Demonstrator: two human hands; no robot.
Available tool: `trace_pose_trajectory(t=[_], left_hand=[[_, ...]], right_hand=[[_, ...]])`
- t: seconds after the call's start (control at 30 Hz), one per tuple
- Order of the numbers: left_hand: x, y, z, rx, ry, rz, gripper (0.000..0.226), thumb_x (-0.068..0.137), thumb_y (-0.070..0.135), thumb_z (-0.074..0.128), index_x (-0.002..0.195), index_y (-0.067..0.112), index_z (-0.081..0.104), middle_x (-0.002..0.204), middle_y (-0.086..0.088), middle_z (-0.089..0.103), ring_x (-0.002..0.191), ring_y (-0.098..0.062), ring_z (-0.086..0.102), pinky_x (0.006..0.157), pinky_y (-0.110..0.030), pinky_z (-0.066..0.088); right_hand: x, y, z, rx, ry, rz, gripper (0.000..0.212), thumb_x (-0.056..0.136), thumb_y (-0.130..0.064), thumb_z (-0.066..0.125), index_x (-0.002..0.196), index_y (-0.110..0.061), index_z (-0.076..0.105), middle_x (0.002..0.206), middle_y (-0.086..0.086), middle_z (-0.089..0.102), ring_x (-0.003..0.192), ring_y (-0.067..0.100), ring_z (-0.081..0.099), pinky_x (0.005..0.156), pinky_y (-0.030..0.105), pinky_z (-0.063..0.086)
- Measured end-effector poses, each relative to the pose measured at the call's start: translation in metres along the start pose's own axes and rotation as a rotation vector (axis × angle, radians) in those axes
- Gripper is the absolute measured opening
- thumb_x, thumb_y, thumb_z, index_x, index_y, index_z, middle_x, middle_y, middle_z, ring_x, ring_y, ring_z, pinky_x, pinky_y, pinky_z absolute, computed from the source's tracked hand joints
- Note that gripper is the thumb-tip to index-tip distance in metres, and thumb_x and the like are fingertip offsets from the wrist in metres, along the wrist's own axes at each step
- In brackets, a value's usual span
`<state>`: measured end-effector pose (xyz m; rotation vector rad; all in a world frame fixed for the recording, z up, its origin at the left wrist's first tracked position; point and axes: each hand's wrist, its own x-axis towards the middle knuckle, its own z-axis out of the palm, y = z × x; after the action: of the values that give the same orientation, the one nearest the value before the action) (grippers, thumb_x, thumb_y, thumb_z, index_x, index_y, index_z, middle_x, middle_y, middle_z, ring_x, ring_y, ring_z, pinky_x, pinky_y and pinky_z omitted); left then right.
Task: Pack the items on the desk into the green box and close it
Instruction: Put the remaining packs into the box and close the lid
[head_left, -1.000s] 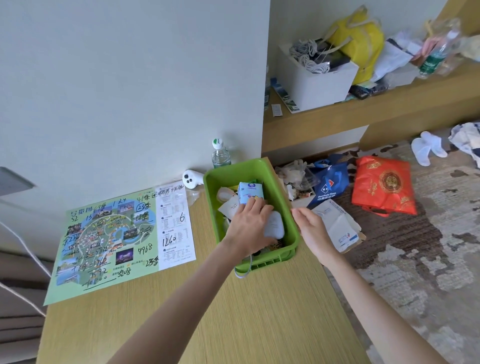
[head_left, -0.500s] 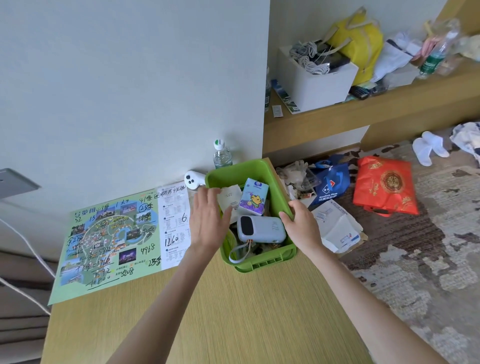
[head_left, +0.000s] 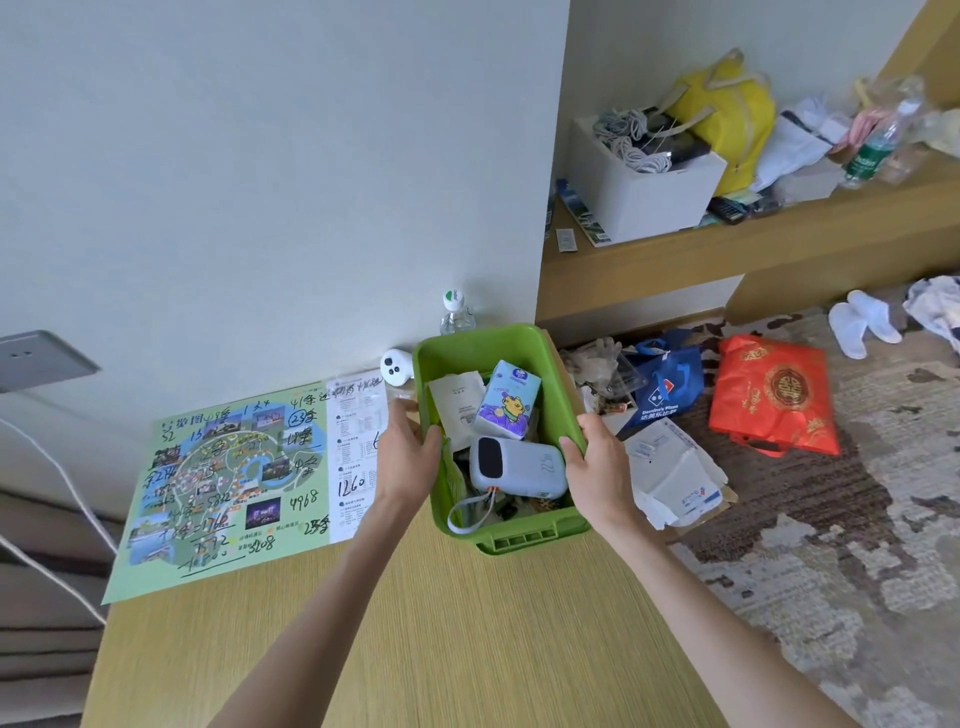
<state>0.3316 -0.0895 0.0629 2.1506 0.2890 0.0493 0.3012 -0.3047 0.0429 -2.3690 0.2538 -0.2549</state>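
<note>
The green box (head_left: 483, 345) stands open near the desk's right edge, no lid in view. Inside lie a grey power bank (head_left: 519, 467) with a looped strap, a blue tissue pack with a cartoon bear (head_left: 506, 400) and a white paper packet (head_left: 460, 408). My left hand (head_left: 410, 452) grips the box's left wall, fingers hooked over the rim. My right hand (head_left: 597, 457) grips the right wall the same way. A small white device (head_left: 396, 368) and a water bottle (head_left: 456, 312) stand on the desk behind the box, against the wall.
A green hand-marked map (head_left: 228, 483) lies flat on the wooden desk (head_left: 415, 649) to the left. The desk's right edge drops to a carpet with a red bag (head_left: 776, 395), a blue bag (head_left: 665, 387) and papers. A cluttered shelf (head_left: 727, 244) runs behind.
My left hand let go of the power bank inside the box, moved out to the left and took hold of the box's left wall. My right hand stayed on the right wall.
</note>
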Motion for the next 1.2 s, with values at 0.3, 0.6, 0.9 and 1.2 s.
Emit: trace_pose_trajectory(t=[0.3,0.6,0.9,1.2], left_hand=[[-0.003,-0.04,-0.085,-0.089,0.153,-0.064,0.023,0.086,0.009,0.056,0.105,0.019,0.05,0.074,-0.014,0.056,0.056,-0.017,0.048,0.038,-0.016,0.036],[-0.034,-0.112,-0.152,-0.126,0.198,-0.195,0.023,0.087,0.009,0.059,0.108,0.015,0.051,0.078,-0.02,0.057,0.063,-0.023,0.053,0.058,-0.044,0.05],[-0.055,-0.145,-0.157,-0.282,0.098,-0.209,0.026,0.093,0.012,0.063,0.114,0.017,0.05,0.092,-0.013,0.054,0.071,-0.021,0.056,0.052,-0.024,0.049],[-0.092,-0.153,-0.175,-0.393,-0.365,-0.367,0.078,0.074,0.034,0.08,0.135,0.021,0.033,0.119,-0.014,0.061,0.1,-0.03,0.067,0.075,-0.044,0.059]], right_hand=[[-0.027,-0.068,0.05,0.115,-0.091,-0.082,0.015,0.095,-0.012,0.055,0.091,-0.014,0.042,0.063,-0.007,0.033,0.055,0.009,0.032,0.044,0.021,0.022],[-0.076,-0.107,0.118,0.097,-0.219,-0.13,0.012,0.095,-0.012,0.056,0.102,-0.003,0.052,0.059,-0.007,0.034,0.049,0.007,0.03,0.042,0.023,0.024],[-0.089,-0.106,0.133,0.03,-0.248,-0.182,0.009,0.097,-0.016,0.054,0.097,-0.008,0.05,0.061,0.001,0.044,0.052,0.016,0.039,0.043,0.022,0.024],[-0.08,-0.025,0.106,-0.377,-0.357,-0.214,0.017,0.097,-0.016,0.052,0.11,-0.007,0.057,0.106,0.004,0.058,0.097,0.018,0.056,0.083,0.027,0.048]])
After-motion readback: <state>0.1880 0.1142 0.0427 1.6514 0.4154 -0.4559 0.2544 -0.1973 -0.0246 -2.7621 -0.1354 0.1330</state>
